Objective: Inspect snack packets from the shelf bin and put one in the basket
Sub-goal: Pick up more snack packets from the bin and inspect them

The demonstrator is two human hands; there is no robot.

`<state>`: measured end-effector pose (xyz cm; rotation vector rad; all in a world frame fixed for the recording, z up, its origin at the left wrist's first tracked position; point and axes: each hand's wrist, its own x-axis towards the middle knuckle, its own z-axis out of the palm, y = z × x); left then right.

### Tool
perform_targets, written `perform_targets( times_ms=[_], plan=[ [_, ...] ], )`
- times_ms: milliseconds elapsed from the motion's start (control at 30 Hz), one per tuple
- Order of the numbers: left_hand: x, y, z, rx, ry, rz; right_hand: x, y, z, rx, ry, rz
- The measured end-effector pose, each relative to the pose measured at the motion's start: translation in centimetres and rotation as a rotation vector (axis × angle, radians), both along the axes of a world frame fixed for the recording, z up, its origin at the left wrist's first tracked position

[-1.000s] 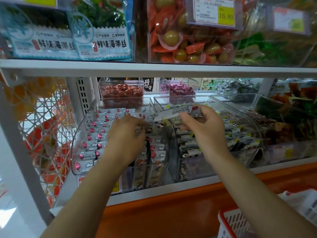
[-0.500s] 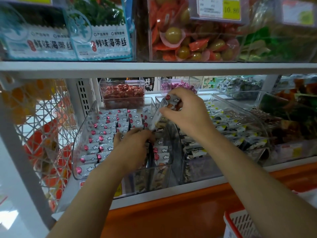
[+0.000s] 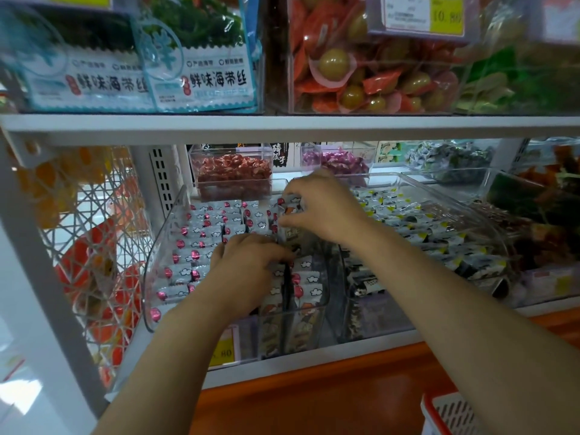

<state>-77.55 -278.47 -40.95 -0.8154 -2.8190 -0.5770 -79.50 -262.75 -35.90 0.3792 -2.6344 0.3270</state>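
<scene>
A clear shelf bin point(image 3: 157, 265) on the lower shelf holds rows of small silver snack packets point(image 3: 194, 243) with red dots and cloud marks. My right hand point(image 3: 320, 205) reaches over the bin's back right part and pinches one such packet point(image 3: 290, 210) between thumb and fingers. My left hand point(image 3: 248, 262) lies in the middle of the bin with fingers curled down among the packets; what they grip is hidden. The white basket with a red rim point(image 3: 452, 414) shows at the bottom right corner, below the shelf.
A second clear bin point(image 3: 470, 215) of dark-and-white packets stands right of the first. Small tubs of red point(image 3: 232, 171) and purple candies point(image 3: 339, 161) sit behind. The upper shelf point(image 3: 282, 124) hangs close above my hands. White lattice panel point(image 3: 94, 246) at left.
My right hand has carried the packet from in front of the right bin leftward and down into the bin. My left hand has sunk lower among the packets.
</scene>
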Motion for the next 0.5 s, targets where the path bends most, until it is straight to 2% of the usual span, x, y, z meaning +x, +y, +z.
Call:
perform_targets(
  times_ms=[67, 200, 500],
  plan=[
    [-0.1, -0.2, 0.0, 0.000, -0.020, -0.007, -0.6, -0.2, 0.5, 0.045, 0.029, -0.010],
    [-0.2, -0.4, -0.2, 0.013, -0.045, -0.020, -1.1, -0.4, -0.3, 0.199, -0.092, -0.045],
    [-0.5, -0.7, 0.0, 0.140, -0.057, -0.002, -2.5, -1.6, 1.2, 0.439, -0.206, 0.002]
  ],
)
